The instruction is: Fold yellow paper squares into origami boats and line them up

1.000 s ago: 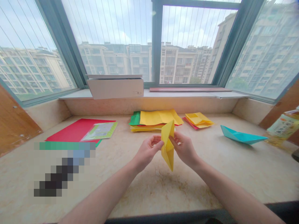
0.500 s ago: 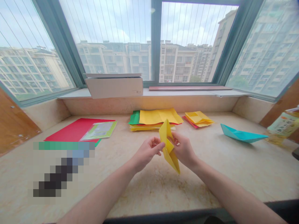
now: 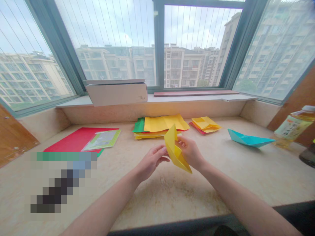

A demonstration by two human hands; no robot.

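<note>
A folded yellow paper boat is held up above the counter, tilted with one pointed end upward and the other toward me at lower right. My left hand meets its left side, the thumb at the edge and the fingers partly bent beneath. On the opposite side, my right hand grips the boat, its fingertips mostly hidden behind the paper. A finished-looking blue paper boat rests on the counter to the right.
Behind my hands lies a stack of yellow and green paper, with smaller folded papers beside it. Red sheets and a clear packet lie left. A bottle stands right. A white box sits on the sill.
The view has shifted slightly to the right. The yellow boat has turned a little in my hands, and my left fingers have loosened and straightened somewhat.
</note>
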